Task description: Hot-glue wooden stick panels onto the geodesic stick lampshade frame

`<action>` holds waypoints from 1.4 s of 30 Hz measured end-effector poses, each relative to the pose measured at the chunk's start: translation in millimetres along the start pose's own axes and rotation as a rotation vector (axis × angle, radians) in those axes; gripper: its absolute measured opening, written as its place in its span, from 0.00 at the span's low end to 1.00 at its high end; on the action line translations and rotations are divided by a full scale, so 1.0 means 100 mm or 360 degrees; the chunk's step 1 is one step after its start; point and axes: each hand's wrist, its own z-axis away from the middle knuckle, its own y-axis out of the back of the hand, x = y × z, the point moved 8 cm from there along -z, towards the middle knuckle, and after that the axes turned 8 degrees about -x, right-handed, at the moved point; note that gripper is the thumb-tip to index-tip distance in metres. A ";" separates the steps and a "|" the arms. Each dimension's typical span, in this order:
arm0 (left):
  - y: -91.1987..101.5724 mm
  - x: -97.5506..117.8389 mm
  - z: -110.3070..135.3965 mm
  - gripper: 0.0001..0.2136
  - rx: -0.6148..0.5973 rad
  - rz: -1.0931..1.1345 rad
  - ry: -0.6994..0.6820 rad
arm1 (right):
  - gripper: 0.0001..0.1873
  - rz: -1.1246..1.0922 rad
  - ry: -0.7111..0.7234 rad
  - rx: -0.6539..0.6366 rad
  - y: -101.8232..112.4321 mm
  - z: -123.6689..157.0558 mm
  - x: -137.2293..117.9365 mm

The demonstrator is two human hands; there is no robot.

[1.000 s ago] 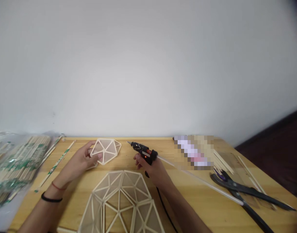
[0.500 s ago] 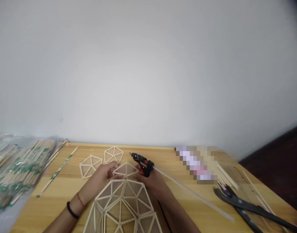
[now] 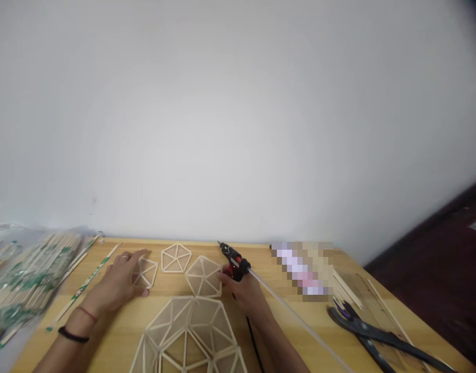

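My right hand (image 3: 243,290) is closed around a black hot glue gun (image 3: 234,259), its nozzle pointing away to the upper left and a long clear glue stick trailing from its back. The thumb of that hand also touches the right edge of a pentagon of wooden sticks (image 3: 203,277). This pentagon stands just beyond a larger dome-like lattice of sticks (image 3: 185,329) at the bottom of the view. My left hand (image 3: 123,277) has thumb and fingers spread around a second stick pentagon (image 3: 148,273) lying on the table, covering its left part.
A third pentagon (image 3: 176,258) lies near the wall. Bagged sticks (image 3: 39,280) and a loose green-wrapped stick (image 3: 84,285) are at left. On the right lie a blurred-out package (image 3: 300,269), loose sticks (image 3: 347,290) and black-handled cutters (image 3: 370,329). The glue gun's cord (image 3: 254,342) runs toward me.
My left hand has let go of the pentagon by the dome and moved left to the pentagon lying on the table. My right hand keeps the glue gun. The view has shifted slightly.
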 end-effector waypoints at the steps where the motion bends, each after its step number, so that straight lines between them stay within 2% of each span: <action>1: -0.01 0.00 0.00 0.41 -0.0010 0.0045 0.0000 | 0.13 -0.0021 0.0020 0.0012 0.01 -0.01 0.01; 7: 0.05 -0.04 -0.02 0.42 0.0149 0.0493 -0.0171 | 0.15 -0.0154 0.0146 0.0037 0.03 -0.03 -0.01; 10: 0.07 -0.07 -0.02 0.43 0.0102 0.0760 -0.0203 | 0.18 -0.0220 0.0185 0.0037 0.03 -0.03 -0.02; 12: 0.11 -0.04 -0.01 0.37 0.0056 0.0848 -0.0208 | 0.18 -0.0240 0.0200 0.0033 0.03 -0.03 -0.02; 17: 0.24 0.20 0.05 0.11 0.0095 0.0823 -0.0348 | 0.19 -0.0201 0.0209 0.0027 0.04 -0.01 -0.08; 21: 0.14 0.43 0.08 0.16 0.0006 0.1133 -0.0432 | 0.19 -0.0151 0.0120 -0.0002 0.02 0.01 -0.08; 25: 0.08 0.63 0.14 0.18 -0.0052 0.1352 -0.0483 | 0.14 -0.0011 0.0058 -0.0047 -0.02 0.01 -0.03; 31: 0.09 0.73 0.21 0.27 0.0012 0.1544 -0.0415 | 0.17 0.0014 0.0272 0.0127 0.08 0.07 -0.15; 33: 0.08 0.75 0.23 0.30 0.0022 0.1648 -0.0405 | 0.18 -0.0049 0.0316 0.0033 0.03 0.12 -0.23; 36: 0.03 0.86 0.28 0.28 -0.0129 0.1746 -0.0479 | 0.22 -0.0214 0.0390 -0.0182 -0.09 0.20 -0.38; 39: -0.03 0.99 0.34 0.21 -0.0309 0.1699 -0.0537 | 0.24 -0.0353 0.0445 -0.0304 -0.22 0.29 -0.51; 42: -0.10 1.06 0.37 0.20 -0.0393 0.1597 -0.0522 | 0.27 -0.0486 0.0437 -0.0395 -0.37 0.35 -0.57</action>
